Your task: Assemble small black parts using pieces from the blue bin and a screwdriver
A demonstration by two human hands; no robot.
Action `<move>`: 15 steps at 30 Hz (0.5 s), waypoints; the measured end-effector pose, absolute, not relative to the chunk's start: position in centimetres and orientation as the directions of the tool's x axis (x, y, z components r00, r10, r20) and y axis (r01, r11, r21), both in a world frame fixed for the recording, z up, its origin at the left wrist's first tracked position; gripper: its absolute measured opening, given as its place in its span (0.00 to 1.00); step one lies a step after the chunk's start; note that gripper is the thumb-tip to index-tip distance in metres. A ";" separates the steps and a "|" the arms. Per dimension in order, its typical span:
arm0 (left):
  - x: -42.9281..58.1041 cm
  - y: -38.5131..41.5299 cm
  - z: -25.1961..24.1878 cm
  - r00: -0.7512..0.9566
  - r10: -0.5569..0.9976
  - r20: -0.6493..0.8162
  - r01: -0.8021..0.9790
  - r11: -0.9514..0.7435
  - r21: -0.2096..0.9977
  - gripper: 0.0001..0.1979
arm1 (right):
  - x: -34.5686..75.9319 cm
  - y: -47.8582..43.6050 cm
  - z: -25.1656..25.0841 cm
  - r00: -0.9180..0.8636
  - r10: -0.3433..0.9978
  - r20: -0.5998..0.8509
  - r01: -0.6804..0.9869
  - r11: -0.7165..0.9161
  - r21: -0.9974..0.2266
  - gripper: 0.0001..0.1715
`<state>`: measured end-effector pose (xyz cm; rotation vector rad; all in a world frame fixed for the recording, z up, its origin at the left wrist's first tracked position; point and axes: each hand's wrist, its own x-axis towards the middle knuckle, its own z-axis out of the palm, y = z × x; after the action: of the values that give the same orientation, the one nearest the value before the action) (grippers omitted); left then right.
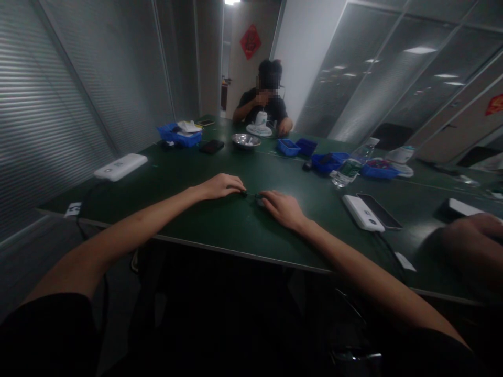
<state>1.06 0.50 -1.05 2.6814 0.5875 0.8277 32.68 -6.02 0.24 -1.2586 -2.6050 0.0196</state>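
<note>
Both my arms reach out over a dark green table (220, 225). My left hand (223, 186) rests on the tabletop with its fingers curled and pinched on a small dark part (244, 193). My right hand (282, 207) lies just to the right, knuckles up, fingers closed toward the same spot near a second small dark piece (258, 197). The pieces are too small and dim to name. The two hands almost meet at the fingertips.
A white device (120, 167) lies at the left, another white device (362, 212) beside a dark phone (379, 210) at the right. Blue bins (179, 135), a metal bowl (245, 140), a water bottle (348, 168) stand farther back. Another person (262, 102) sits at the far end; someone's arm (471, 246) intrudes at right.
</note>
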 end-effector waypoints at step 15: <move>1.0 0.8 -1.2 0.746 0.466 0.475 0.288 -0.870 0.400 0.14 | 32.5 -6.2 0.4 -0.594 0.774 0.218 0.773 0.624 -0.112 0.26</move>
<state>1.01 0.83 -1.22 2.6453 0.5870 0.8368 32.54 -6.19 0.39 -1.2637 -2.6034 0.0073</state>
